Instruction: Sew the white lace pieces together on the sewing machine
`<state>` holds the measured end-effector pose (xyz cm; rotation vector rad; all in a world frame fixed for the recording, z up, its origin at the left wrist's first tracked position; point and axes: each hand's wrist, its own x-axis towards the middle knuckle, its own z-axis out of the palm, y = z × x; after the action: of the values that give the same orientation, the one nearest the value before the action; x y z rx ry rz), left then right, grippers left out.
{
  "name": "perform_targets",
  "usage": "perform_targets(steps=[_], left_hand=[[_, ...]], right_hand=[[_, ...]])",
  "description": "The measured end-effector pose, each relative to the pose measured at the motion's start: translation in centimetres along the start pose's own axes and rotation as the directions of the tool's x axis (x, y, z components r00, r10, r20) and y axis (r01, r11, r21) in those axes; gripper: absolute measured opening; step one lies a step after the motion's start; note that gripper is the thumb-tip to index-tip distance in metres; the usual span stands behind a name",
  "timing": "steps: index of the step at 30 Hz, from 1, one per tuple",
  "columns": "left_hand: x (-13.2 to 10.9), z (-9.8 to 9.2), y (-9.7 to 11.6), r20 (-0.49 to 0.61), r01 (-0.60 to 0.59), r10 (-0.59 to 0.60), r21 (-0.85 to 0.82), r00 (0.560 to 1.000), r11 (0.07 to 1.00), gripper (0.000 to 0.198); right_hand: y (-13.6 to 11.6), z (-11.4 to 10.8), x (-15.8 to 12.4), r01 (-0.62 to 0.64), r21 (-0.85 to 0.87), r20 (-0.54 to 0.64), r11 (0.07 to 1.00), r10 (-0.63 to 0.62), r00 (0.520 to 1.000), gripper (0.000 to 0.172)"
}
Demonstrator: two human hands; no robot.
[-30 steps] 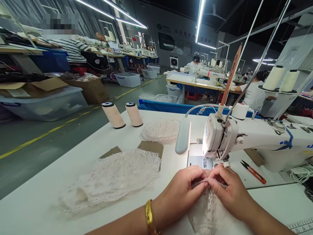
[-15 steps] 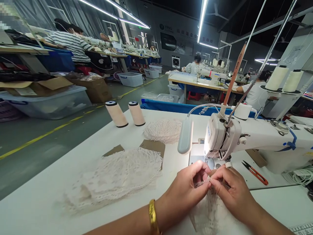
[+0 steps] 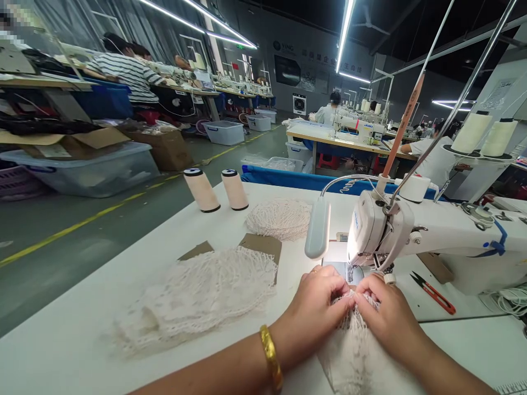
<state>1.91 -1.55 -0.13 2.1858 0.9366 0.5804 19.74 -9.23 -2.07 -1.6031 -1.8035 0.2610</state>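
Observation:
My left hand (image 3: 321, 299) and my right hand (image 3: 381, 304) pinch the top edge of a piece of cream lace fabric (image 3: 352, 351) between thumbs and fingers, almost touching each other. Its lower part hangs toward me over the table edge. Just beyond my fingers is the needle area of a white sewing machine (image 3: 370, 230), lit by its lamp (image 3: 317, 227). Whether the lace lies under the presser foot cannot be made out. Left of my hands lies a stack of cream lace pieces (image 3: 214, 296), with a smaller lace pile (image 3: 280, 218) behind it.
Two peach thread cones (image 3: 201, 189) stand at the table's far left. Orange thread snips (image 3: 433, 293) lie right of the machine. Brown cardboard (image 3: 263, 247) sits partly under the lace stack. Other people work at machines behind; plastic bins (image 3: 224, 133) stand on the floor.
Both hands have flattened and turned more palm-down, moving slightly closer to the needle with the lace edge between them. The view has shifted a little, so everything sits slightly further right.

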Motion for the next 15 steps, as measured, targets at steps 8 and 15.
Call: perform_targets(steps=[8,15], left_hand=[[-0.3,0.7,-0.9,-0.014,-0.361,0.403,0.413,0.915,0.836,0.02],[-0.5,0.8,-1.7,0.002,-0.46,0.508,0.428,0.861,0.778,0.023]], right_hand=[[0.5,1.2,1.2,-0.114,-0.129,0.022,0.985,0.118,0.993,0.013],[1.2,1.0,0.1,0.026,-0.21,-0.027,0.977,-0.032,0.999,0.012]])
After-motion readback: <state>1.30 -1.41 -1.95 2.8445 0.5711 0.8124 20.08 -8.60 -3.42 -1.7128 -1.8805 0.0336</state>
